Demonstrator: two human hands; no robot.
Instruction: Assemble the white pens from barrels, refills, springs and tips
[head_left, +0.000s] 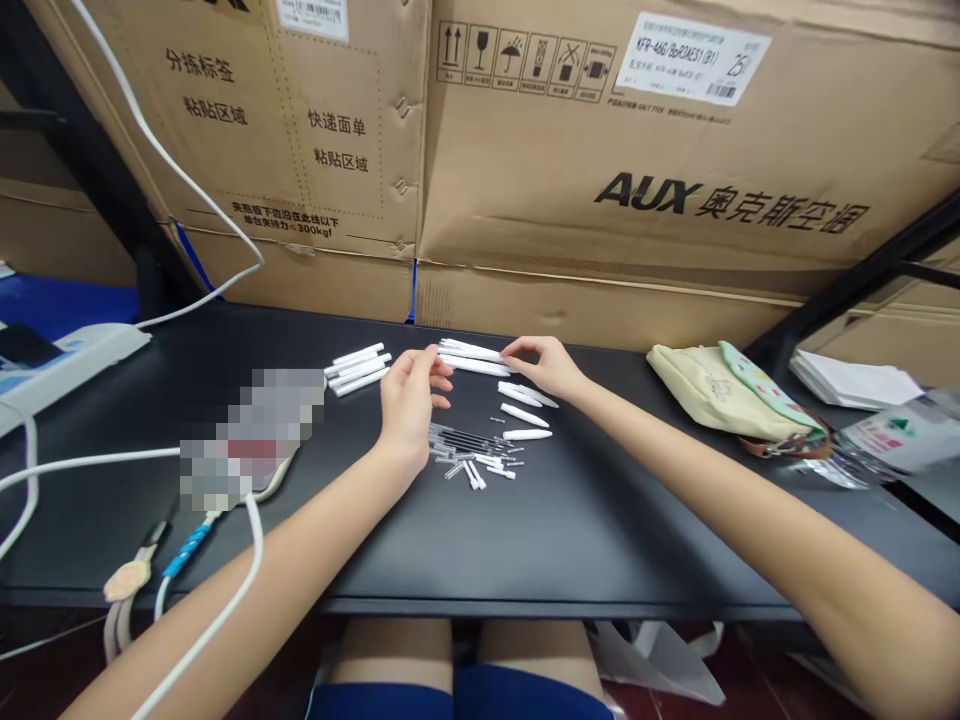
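My right hand (pixel 549 366) pinches the tapered right end of a white pen (pixel 472 351). Thumb and index finger of my left hand (pixel 409 400) are pressed together close to the pen's left end, the other fingers loosely curled; what they pinch, if anything, I cannot make out. Another white pen (pixel 474 367) lies just in front. To the left is a stack of white pen barrels (pixel 358 368). Below my right hand lie several white tapered pen pieces (pixel 525 414). Clear thin refills (pixel 465 438) and small white plugs (pixel 491 463) are heaped beside my left wrist.
On the black table (pixel 540 540), a blurred-out phone (pixel 262 430) with white cables lies left, near a power strip (pixel 75 365). At right are a cream pouch (pixel 697 390), white papers (pixel 855 380) and a plastic bottle (pixel 892 435). Cardboard boxes (pixel 525 200) stand behind.
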